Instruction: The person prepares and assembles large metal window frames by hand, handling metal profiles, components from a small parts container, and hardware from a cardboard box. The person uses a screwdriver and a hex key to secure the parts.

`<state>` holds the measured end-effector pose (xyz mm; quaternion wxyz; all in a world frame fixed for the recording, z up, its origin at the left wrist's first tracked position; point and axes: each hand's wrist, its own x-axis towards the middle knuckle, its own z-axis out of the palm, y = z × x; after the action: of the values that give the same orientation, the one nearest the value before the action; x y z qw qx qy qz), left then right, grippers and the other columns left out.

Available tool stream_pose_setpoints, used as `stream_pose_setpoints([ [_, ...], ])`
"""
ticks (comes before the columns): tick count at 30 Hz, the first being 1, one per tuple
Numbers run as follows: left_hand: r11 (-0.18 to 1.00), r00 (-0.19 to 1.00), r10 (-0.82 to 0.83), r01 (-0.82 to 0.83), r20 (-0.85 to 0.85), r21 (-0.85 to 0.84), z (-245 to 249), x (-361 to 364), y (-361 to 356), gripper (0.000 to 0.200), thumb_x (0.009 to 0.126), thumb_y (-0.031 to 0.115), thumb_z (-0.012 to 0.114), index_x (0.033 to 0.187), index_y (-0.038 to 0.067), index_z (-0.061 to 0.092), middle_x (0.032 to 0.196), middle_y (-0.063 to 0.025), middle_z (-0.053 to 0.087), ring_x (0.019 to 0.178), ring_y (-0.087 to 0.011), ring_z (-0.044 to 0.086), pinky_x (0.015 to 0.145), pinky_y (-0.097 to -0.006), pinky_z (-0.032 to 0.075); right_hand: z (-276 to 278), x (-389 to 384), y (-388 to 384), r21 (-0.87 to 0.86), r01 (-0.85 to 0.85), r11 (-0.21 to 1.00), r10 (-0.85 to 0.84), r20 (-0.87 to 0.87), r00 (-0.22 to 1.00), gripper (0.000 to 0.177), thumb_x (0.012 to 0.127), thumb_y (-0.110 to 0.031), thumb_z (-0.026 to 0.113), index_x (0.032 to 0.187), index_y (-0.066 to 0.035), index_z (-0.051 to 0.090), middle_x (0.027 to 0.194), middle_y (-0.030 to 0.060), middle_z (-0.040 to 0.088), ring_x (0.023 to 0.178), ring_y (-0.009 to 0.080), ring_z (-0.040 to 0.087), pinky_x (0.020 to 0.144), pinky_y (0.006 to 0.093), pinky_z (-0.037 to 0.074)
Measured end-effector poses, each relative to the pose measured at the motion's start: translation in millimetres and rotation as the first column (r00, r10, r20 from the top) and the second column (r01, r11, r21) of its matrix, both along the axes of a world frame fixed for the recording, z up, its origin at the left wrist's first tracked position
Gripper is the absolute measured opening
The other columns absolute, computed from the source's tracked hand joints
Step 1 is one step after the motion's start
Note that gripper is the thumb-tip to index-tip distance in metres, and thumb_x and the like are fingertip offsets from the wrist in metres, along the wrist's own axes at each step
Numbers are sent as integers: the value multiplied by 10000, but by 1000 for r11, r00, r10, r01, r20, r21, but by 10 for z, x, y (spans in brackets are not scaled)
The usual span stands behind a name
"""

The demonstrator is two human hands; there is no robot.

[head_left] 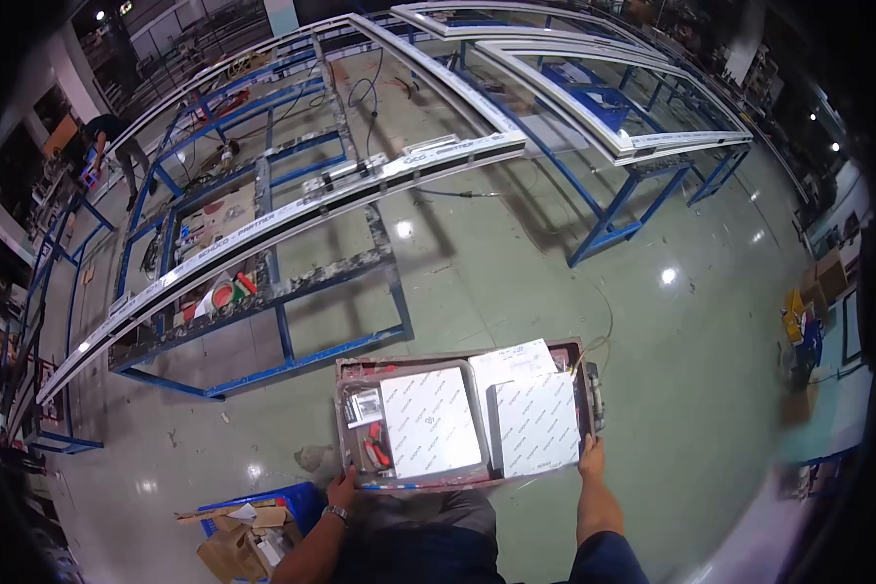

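Observation:
In front of my body is a reddish-grey tray (414, 484), gripped at its two near corners. My left hand (342, 487) is closed on the near left corner, and my right hand (591, 456) is closed on the right side. Inside lie a white printed box (430, 420), a second white printed box (538, 425), and a plain white box (508, 362) partly under it. Red-handled pliers (376, 446) and a small pale box (364, 407) sit at the left of the tray.
A blue work table (292, 362) carries a long white window frame (292, 209) ahead. More white frames (642, 146) rest on blue stands to the right. A blue bin (307, 498) of cardboard scraps stands by my left arm. Another person (127, 156) bends at the far left.

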<state>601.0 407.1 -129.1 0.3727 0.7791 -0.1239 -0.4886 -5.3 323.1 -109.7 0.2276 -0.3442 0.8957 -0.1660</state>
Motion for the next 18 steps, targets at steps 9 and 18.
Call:
stream_pose_setpoints([
  [9,997,998,-70,70,-2,-13,-724,103,-389,659,887,483,697,1233,-74,638,1137,-205,707,1061,-282,668,894,-381,507,-287,15,89,-72,65,995,-73,-112,991,558,1001,-515,464,1117,13,601,1008,275,682,957,469,643,815,527,490],
  [18,978,975,-172,152,-141,-145,-534,-294,-2354,553,902,280,711,1325,-50,575,1209,-176,671,1122,-251,623,935,-355,481,-535,-54,190,-143,324,935,-337,-84,938,595,981,-516,497,988,55,664,939,290,684,911,469,652,811,508,490],
])
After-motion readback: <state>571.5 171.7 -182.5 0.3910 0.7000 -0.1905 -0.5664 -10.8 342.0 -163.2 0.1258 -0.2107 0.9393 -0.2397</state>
